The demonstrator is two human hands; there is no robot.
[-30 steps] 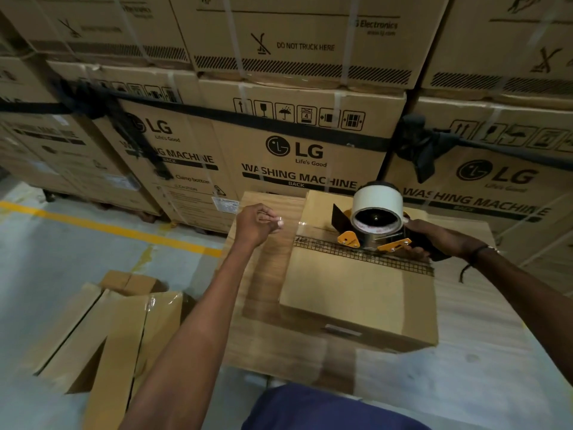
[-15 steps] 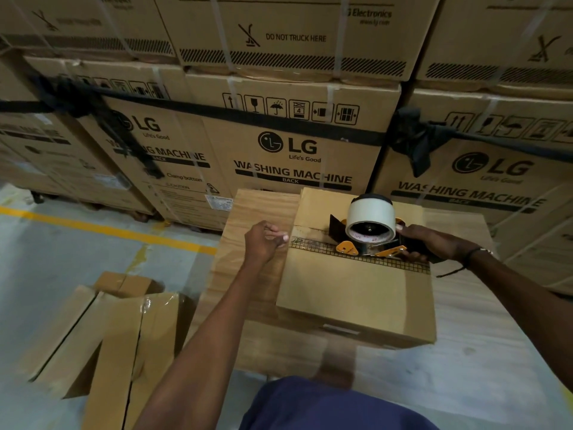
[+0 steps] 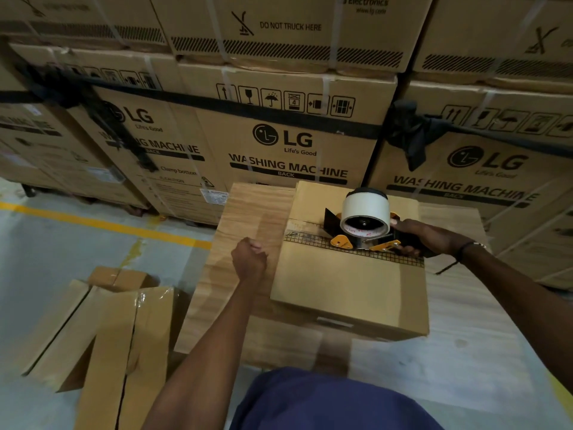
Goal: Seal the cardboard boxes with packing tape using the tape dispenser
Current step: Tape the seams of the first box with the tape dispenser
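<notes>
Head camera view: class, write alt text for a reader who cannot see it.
A person's right hand holds a tape dispenser on a cardboard box atop a wooden table. The left hand, fisted, pulls clear tape beside it; LG washing machine cartons stand behind.

The right hand [image 3: 424,238] is curled in a grip, while the left hand [image 3: 249,262] seems fisted, arm outstretched.

The box [image 3: 347,290] is brown with a black grid strip; the tape roll [image 3: 365,209] is white; the floor line [image 3: 102,223] is yellow.
</notes>
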